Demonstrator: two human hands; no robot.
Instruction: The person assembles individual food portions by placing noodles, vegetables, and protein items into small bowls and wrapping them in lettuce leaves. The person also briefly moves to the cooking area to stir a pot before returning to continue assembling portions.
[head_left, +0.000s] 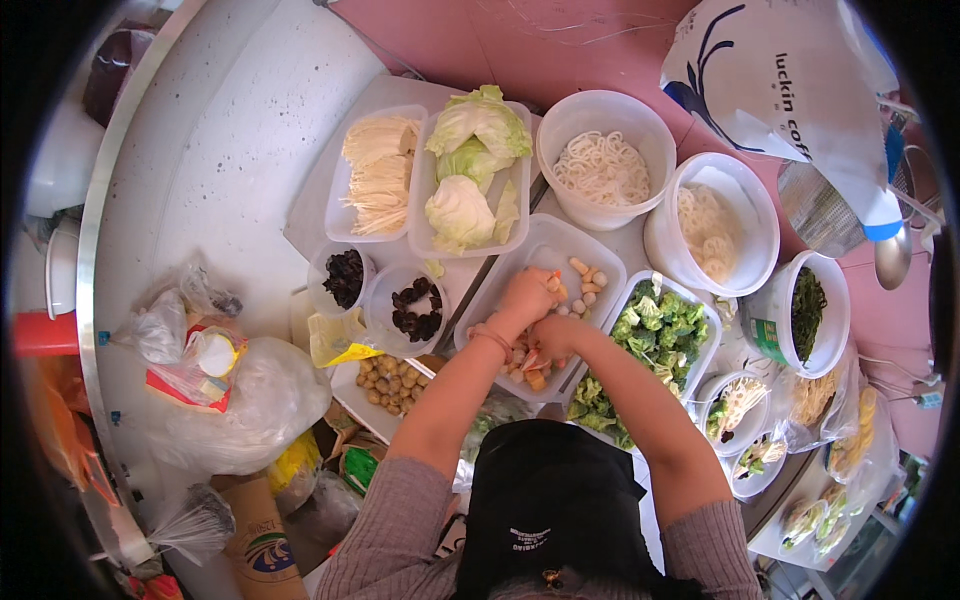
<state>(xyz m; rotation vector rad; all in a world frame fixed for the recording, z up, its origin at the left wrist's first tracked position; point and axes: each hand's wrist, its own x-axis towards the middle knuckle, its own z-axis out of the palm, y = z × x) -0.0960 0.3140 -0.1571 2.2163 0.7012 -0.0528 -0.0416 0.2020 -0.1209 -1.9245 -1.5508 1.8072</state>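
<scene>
Both hands reach into a translucent plastic container (611, 262) of small balls and cut pieces. My left hand (527, 298), with a band at the wrist, is curled over the middle; an orange-and-white piece (556, 284) shows at its fingertips. Close below it, my right hand (553, 340) points its fingers down among orange-and-white sticks (534, 360) that look like crab sticks. The fingers hide what either hand grips. Pale balls and short sticks (588, 281) lie at the container's far right. Broccoli florets (660, 322) fill the tub beside my right forearm.
Beyond stand enoki mushrooms (381, 172), lettuce (472, 169), a tub of white noodles (602, 169) and sliced lotus root (712, 255). Black fungus (416, 307) sits left, above brown balls (390, 382). Dark green strips (808, 315) stand right. A stuffed plastic bag (262, 397) lies far left.
</scene>
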